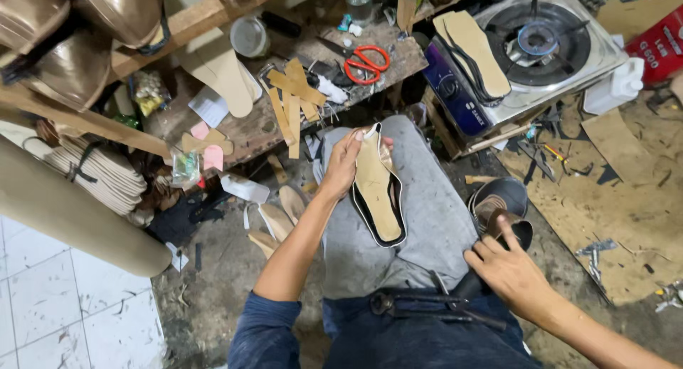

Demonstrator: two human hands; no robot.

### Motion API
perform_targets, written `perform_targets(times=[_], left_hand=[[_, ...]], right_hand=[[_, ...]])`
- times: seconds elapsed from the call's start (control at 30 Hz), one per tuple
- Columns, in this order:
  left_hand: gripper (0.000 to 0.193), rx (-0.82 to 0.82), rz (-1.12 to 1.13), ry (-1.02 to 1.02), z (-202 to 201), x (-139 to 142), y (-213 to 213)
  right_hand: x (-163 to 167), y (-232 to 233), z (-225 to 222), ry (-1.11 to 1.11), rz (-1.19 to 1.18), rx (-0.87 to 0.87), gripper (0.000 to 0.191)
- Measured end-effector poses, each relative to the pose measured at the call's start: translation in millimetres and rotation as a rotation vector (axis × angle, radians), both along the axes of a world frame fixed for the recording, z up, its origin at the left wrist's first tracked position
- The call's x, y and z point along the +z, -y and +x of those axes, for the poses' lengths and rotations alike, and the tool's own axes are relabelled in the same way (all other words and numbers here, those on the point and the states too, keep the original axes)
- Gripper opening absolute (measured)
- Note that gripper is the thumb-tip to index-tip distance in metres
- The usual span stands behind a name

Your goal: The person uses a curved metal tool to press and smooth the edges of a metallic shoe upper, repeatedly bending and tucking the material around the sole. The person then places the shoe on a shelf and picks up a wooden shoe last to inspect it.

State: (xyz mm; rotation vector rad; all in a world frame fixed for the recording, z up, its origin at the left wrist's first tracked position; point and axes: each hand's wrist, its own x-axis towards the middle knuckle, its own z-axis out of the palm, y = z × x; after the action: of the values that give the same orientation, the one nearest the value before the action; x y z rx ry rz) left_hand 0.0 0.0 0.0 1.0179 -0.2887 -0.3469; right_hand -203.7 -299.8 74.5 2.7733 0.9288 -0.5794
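— Hands first: what is each one doing in the head view?

— Left hand (pixel 346 159) is curled around the upper edge of a shoe sole (pixel 378 187), thumb and fingers pinching its tan, black-rimmed body and holding it tilted over the grey cloth (pixel 427 219) on the person's lap. Right hand (pixel 509 269) is low and to the right, fingers closed on a dark tool handle (pixel 466 287) lying across the lap, the forefinger stretched toward a small dark pot (pixel 501 209) on the floor.

— So where is the sole relative to the two hands?

— In the left hand's grip, reaching down from it toward the body; well apart from the right hand, up and to its left.

— What lies beyond the hands?

— Past the left hand, a worn wooden desk (pixel 249 127) carries red-handled scissors (pixel 366 61), tan card strips (pixel 295 98) and a pale insole cutout (pixel 224 74). Up and right of the sole stands a gas stove (pixel 541 49) with another sole (pixel 473 49) lying on its near edge. Left of the left forearm, a bundle of stacked insoles (pixel 99 173) is tied with a black band, just above a large brown roll (pixel 71 212).
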Motion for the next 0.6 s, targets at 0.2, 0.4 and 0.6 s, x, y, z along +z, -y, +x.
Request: perform_targets(times=[0.2,0.4,0.6], left_hand=[[0.041,-0.040,-0.008,-0.035,-40.8,18.4,64.5],[0.041,-0.012,0.065,-0.009,-85.7,20.0,78.5],[0.041,0.096,0.259,0.171,-109.7,9.5,84.9]], right_hand=[[14.7,128.7,-17.1,0.051,0.274,-0.130,0.048],[17.4,146.3,-13.6,0.137,0.585,-0.711,0.042],[8.2,54.0,-1.8,-0.167,1.405,-0.783,0.039]])
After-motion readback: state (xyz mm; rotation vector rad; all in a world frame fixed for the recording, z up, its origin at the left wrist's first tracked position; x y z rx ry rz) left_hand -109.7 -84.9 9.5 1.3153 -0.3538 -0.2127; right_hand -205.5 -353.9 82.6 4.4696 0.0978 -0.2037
